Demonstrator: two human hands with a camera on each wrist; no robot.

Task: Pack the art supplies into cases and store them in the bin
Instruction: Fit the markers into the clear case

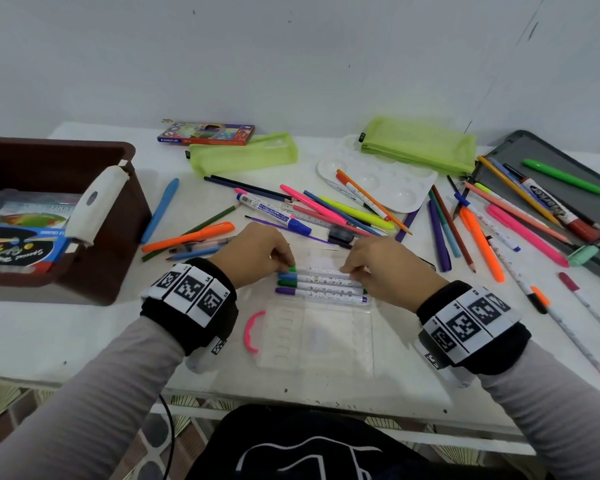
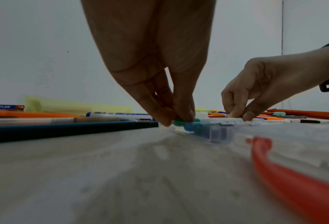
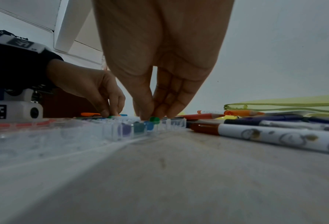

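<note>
A: What lies nearest you?

B: The clear case [image 1: 321,336], open flat on the table [image 1: 84,337], its pink handle [image 1: 252,330] toward your left.

A: And your hands?

B: Your left hand [image 1: 257,252] pinches the green marker [image 1: 321,271] at its cap; your right hand [image 1: 383,268] pinches the other end. Three markers lie in the slots beside it.

A: What do the wrists add?

B: Your right wrist view shows the green end [image 3: 154,120] riding above the slots. The brown bin [image 1: 59,220] shows only from overhead.

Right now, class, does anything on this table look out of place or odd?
Yes. An orange pencil lies across the white palette, its tip over the rim. Both hands (left, right) pinch a green marker into the clear case, beside three already slotted.
</note>
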